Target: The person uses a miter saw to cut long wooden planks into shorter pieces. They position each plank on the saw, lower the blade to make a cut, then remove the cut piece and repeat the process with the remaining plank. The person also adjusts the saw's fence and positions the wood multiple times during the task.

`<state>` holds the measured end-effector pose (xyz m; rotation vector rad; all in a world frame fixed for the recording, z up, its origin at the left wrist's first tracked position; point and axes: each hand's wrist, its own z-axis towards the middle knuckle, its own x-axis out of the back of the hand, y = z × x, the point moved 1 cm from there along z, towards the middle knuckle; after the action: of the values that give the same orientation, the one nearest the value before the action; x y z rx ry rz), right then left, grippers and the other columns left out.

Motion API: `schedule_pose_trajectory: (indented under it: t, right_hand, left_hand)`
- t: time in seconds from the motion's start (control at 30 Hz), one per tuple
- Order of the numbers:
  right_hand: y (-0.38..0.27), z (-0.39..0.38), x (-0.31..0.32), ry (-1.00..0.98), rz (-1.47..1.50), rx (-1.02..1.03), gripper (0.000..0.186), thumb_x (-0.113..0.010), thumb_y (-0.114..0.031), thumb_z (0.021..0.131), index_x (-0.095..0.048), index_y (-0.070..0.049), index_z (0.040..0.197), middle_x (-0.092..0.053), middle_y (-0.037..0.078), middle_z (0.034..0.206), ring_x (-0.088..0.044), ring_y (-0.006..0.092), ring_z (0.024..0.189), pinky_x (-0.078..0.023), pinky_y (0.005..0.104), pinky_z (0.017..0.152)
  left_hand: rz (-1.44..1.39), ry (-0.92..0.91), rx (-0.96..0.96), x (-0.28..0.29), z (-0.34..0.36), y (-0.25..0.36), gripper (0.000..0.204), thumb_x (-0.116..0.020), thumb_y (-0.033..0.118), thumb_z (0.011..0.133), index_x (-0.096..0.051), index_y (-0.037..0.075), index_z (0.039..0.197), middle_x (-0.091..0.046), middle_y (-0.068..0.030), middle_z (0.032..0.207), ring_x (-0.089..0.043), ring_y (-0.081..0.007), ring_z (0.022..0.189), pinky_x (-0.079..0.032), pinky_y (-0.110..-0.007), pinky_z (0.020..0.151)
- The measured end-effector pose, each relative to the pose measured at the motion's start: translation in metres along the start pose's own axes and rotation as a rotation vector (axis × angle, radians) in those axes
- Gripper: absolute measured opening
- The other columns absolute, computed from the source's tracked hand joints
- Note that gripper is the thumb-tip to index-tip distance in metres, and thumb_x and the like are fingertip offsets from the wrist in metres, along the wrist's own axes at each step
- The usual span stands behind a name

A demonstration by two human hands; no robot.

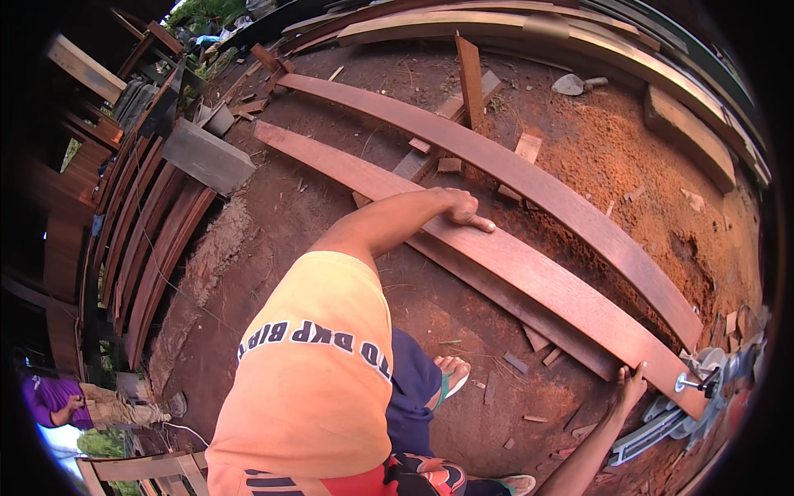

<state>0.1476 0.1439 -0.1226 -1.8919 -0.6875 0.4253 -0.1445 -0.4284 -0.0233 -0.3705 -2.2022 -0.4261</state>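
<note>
A long reddish-brown wooden plank (529, 258) runs slantwise across the view, its right end at a grey power saw (713, 364) with a black-handled clamp (703, 385). My left hand (457, 207) is closed on the plank near its middle, one digit stretched along the top face; the other fingers are partly hidden. At the near edge, close to the saw, my right hand (632, 385) grips the same plank, fingertips on its face. A second wooden board (529, 331) lies along the near side below it.
Beyond the plank, another long board (496, 161) rests on wood blocks. Stacked timber (463, 25) lines the far side, near a trowel (576, 84) and heaped sawdust (612, 149). More planks (165, 248) and a grey block (207, 157) stand left. A person in purple (62, 403) is at lower left.
</note>
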Motion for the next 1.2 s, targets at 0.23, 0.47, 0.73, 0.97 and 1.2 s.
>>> schedule_pose_trajectory:
  t: [0.23,0.47,0.73,0.97,1.2]
  right_hand:
    - [-0.009,-0.052,-0.06,0.078,0.102,0.043,0.053,-0.05,-0.049,0.11,-0.053,0.002,0.125,-0.064,0.013,0.11,-0.067,0.0213,0.075,-0.059,0.0289,0.062]
    - [0.023,-0.182,-0.164,-0.617,-0.584,0.875,0.031,-0.069,-0.03,0.099,-0.068,-0.008,0.12,-0.073,0.016,0.089,-0.072,0.0376,0.084,-0.056,0.047,0.073]
    - [-0.158,-0.172,-0.047,-1.475,-1.775,0.083,0.025,-0.068,-0.014,0.086,-0.074,0.009,0.092,-0.076,0.024,0.1,-0.074,0.0384,0.094,-0.056,0.0506,0.081]
    - [-0.325,-0.148,0.503,1.113,-1.717,0.216,0.045,-0.068,-0.017,0.091,-0.063,0.008,0.128,-0.077,0.024,0.104,-0.078,0.0312,0.091,-0.06,0.0433,0.082]
    - [-0.208,-0.116,0.448,0.431,-1.391,-0.231,0.051,-0.076,-0.032,0.091,-0.067,-0.002,0.13,-0.078,0.018,0.098,-0.076,0.0264,0.084,-0.061,0.041,0.07]
  left_hand:
    - [0.037,-0.126,0.05,0.017,0.007,-0.017,0.116,-0.037,0.097,0.083,-0.076,-0.009,0.105,-0.071,-0.0328,0.117,-0.067,-0.046,0.117,-0.052,-0.053,0.099]
    - [0.073,0.202,-0.214,-0.022,0.041,-0.103,0.097,-0.043,0.082,0.092,-0.071,-0.009,0.072,-0.062,-0.0375,0.071,-0.073,-0.0493,0.079,-0.051,-0.059,0.066]
    - [0.107,0.113,-0.188,-0.032,0.08,-0.084,0.108,-0.039,0.083,0.095,-0.067,-0.021,0.1,-0.06,-0.0472,0.103,-0.063,-0.0542,0.111,-0.05,-0.054,0.089]
    - [0.023,0.059,-0.317,-0.037,0.079,-0.012,0.102,-0.047,0.081,0.094,-0.066,-0.017,0.071,-0.061,-0.0408,0.07,-0.073,-0.051,0.077,-0.051,-0.059,0.064]
    - [0.104,-0.068,-0.079,-0.025,0.078,-0.083,0.095,-0.043,0.079,0.097,-0.072,-0.01,0.118,-0.067,-0.0396,0.115,-0.065,-0.052,0.118,-0.051,-0.053,0.094]
